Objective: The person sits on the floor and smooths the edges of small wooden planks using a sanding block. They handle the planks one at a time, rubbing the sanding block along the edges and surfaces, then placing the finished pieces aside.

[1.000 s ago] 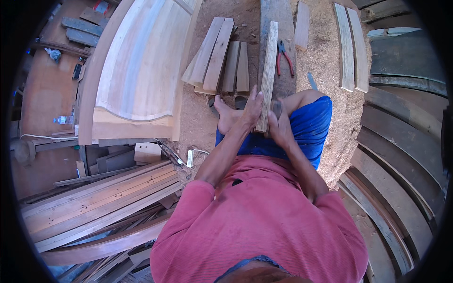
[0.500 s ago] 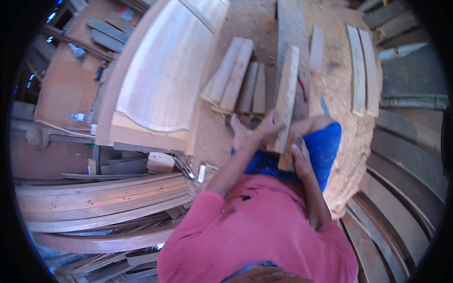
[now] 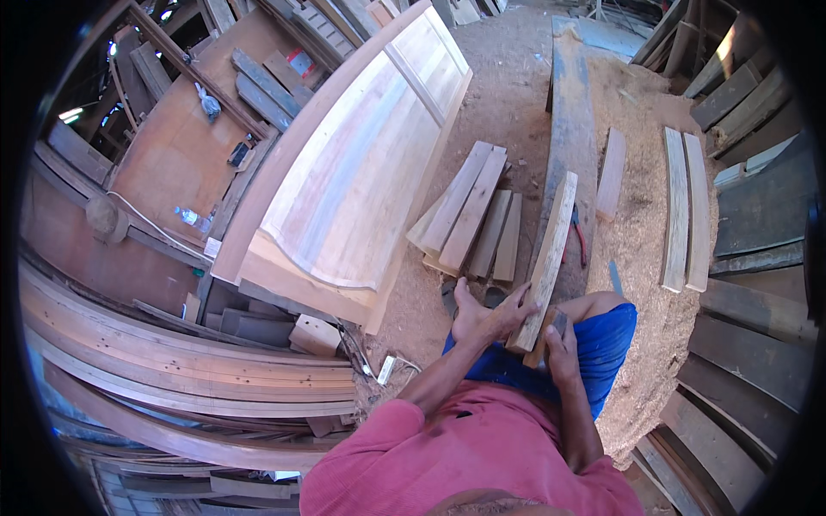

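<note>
My left hand is closed around the lower part of a pale wooden strip. The strip slants up and away from my lap, its rough-grained narrow face showing. Held in my right hand, close against the strip's right side near its lower end, is a small brown wooden block with a dark part. Its exact kind is hard to make out, as my fingers cover much of it. Both hands are above my blue shorts.
Several cut wooden pieces lie stacked ahead. A long weathered plank runs away from me, with red-handled pliers on it. A large wooden panel stands at left. Two strips rest on sawdust at right; boards line both sides.
The view has tilted up, so the surroundings appear lower and farther right, with more of the far floor showing. Both hands keep their hold on the strip and the block.
</note>
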{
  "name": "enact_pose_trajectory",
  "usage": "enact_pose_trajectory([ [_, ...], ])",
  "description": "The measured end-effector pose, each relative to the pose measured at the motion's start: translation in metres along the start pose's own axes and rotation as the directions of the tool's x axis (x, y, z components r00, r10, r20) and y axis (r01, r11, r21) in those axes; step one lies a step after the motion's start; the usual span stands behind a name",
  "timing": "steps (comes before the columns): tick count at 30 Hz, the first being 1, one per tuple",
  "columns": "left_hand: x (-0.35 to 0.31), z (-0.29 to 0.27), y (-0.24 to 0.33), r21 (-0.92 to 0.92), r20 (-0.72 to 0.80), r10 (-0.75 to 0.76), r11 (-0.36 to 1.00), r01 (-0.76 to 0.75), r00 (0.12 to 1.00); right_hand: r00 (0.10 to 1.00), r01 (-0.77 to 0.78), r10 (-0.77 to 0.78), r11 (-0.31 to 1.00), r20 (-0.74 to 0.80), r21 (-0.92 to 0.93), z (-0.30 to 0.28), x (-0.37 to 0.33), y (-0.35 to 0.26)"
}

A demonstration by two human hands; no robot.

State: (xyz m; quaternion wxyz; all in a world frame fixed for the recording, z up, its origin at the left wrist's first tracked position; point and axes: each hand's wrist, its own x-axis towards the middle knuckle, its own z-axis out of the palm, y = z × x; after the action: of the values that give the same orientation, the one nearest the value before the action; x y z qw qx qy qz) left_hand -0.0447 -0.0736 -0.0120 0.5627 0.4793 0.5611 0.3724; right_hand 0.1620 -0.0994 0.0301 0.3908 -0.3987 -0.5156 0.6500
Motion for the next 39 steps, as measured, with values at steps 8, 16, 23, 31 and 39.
enact_pose_trajectory([
  [8,-0.024,0.034,0.017,-0.540,-0.043,0.284,0.800,-0.261,0.958,1.000,0.012,-0.015,0.993,-0.022,-0.120,0.008,0.022,-0.073],
  [16,-0.026,0.030,0.032,-0.607,-0.087,0.122,0.780,-0.149,0.989,0.994,0.101,-0.111,0.951,-0.018,-0.293,0.027,-0.006,-0.065],
  [23,-0.020,0.034,0.027,-0.638,-0.073,0.146,0.754,-0.158,0.987,0.994,0.094,-0.104,0.958,-0.022,-0.272,0.011,0.047,-0.069],
  [31,-0.019,0.033,0.018,-0.529,-0.143,0.103,0.833,-0.164,0.984,0.989,0.132,-0.149,0.898,-0.008,-0.421,0.025,-0.024,-0.068],
  [39,-0.031,0.019,0.054,-0.605,-0.064,0.062,0.791,-0.088,0.996,0.965,0.234,-0.260,0.923,-0.044,-0.306,-0.024,0.121,-0.035],
])
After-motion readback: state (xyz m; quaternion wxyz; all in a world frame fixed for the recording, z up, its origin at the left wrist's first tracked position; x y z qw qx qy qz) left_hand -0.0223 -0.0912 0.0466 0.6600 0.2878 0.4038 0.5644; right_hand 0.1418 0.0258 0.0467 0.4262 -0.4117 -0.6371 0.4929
